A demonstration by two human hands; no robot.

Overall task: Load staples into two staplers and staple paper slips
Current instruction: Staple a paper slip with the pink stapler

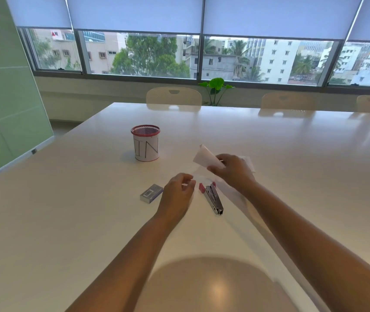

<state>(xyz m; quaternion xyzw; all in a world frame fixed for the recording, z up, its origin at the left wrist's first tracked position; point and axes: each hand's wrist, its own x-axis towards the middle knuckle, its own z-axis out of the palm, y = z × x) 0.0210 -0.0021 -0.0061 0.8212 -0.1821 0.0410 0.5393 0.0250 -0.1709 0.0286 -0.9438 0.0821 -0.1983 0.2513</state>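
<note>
A small metal stapler with pink ends lies on the white table, between my two hands. My right hand holds a white paper slip up above the table, pinched at its lower edge. More white paper lies flat behind that hand. My left hand hovers just left of the stapler with fingers curled and slightly apart, holding nothing I can see. A small grey staple box rests on the table to the left of my left hand.
A red mesh cup wrapped in white paper with handwritten letters stands farther back on the left. Chairs line the table's far edge under the windows. A green glass board stands at the left.
</note>
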